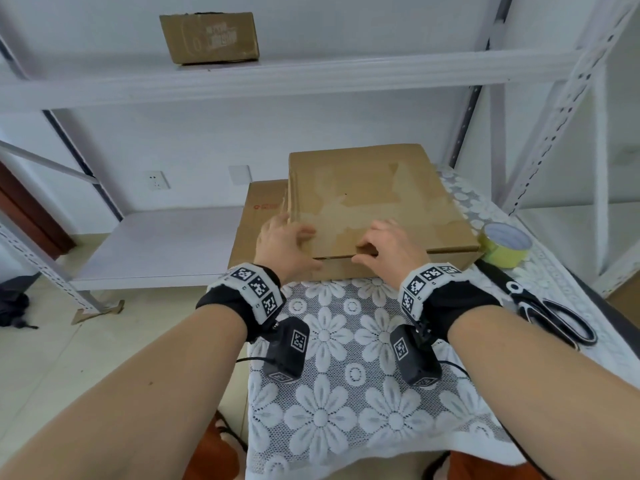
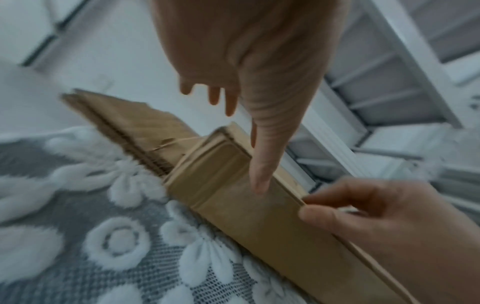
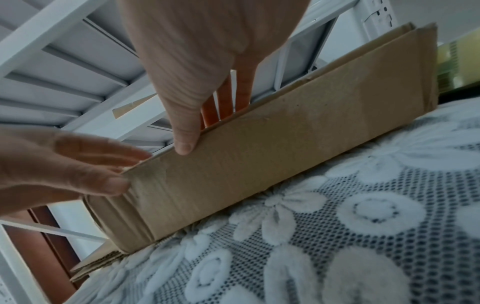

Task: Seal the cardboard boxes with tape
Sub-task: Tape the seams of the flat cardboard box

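**Both hands at the near edge of a flat box**

My forearms reach forward over a lace cloth (image 1: 332, 341) with white flowers, which covers the surface. Just past it lies the box (image 1: 374, 199), a flat, shallow cardboard carton resting partly on a second flattened carton (image 1: 263, 216) to its left. My left hand (image 1: 284, 244) is at the box's near left corner, fingers spread and fairly straight across the lid, thumb down the front wall; it presses and does not grip. My right hand (image 1: 388, 244) is near the middle of the front edge, fingers curled over the lid's lip and thumb on the front wall, pinching the edge.

The box looks light and thin-walled, stiff along its folds but likely to bow in the middle of the lid. Its skin is scuffed where old tape tore away, so new tape may stick poorly there. I would hold it at corners and edges.

A tape roll (image 1: 505, 245) sits just beside the box's right corner, scissors (image 1: 550, 313) nearer me. Another box (image 1: 209, 38) sits on a shelf (image 1: 346, 77) above.
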Demonstrator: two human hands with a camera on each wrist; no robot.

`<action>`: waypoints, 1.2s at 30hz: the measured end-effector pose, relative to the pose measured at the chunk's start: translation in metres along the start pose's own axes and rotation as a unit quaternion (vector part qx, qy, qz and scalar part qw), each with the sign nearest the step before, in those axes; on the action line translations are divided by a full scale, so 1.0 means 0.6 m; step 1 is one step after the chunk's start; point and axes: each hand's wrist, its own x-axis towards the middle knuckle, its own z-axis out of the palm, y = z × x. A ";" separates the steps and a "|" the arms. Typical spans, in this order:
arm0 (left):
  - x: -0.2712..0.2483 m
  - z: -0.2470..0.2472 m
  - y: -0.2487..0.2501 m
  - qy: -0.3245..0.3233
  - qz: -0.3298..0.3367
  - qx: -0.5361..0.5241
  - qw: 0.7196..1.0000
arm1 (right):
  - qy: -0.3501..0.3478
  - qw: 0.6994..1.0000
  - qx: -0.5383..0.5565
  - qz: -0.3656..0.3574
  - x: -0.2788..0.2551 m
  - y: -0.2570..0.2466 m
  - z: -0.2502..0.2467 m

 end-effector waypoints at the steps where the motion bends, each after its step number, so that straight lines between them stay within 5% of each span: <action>1: 0.004 0.002 0.013 -0.005 0.031 0.009 0.999 | 0.001 1.000 0.002 0.001 0.000 0.001 -0.001; 6: 0.013 0.036 0.066 -0.050 0.121 0.040 0.991 | 0.003 1.000 0.016 -0.004 -0.006 0.004 -0.005; 13: 0.026 0.053 0.105 -0.062 0.114 0.081 0.988 | -0.024 0.999 0.048 -0.009 -0.012 0.030 -0.017; 17: 0.032 0.048 0.110 -0.060 0.087 0.062 0.992 | 0.073 0.970 0.185 0.139 -0.028 0.071 -0.028; 19: 0.033 0.045 0.114 -0.063 0.082 0.065 0.993 | 0.195 0.940 0.150 0.236 -0.034 0.107 -0.041; 21: 0.030 0.043 0.118 -0.064 0.080 0.080 0.991 | 0.241 0.912 0.075 0.322 -0.043 0.145 -0.049; 27: 0.029 0.040 0.117 -0.073 0.098 0.154 0.981 | 0.076 0.844 0.107 0.521 -0.042 0.217 -0.025; 36: 0.018 0.041 0.102 -0.071 0.154 0.219 0.961 | -0.053 0.885 -0.001 0.463 -0.045 0.239 -0.016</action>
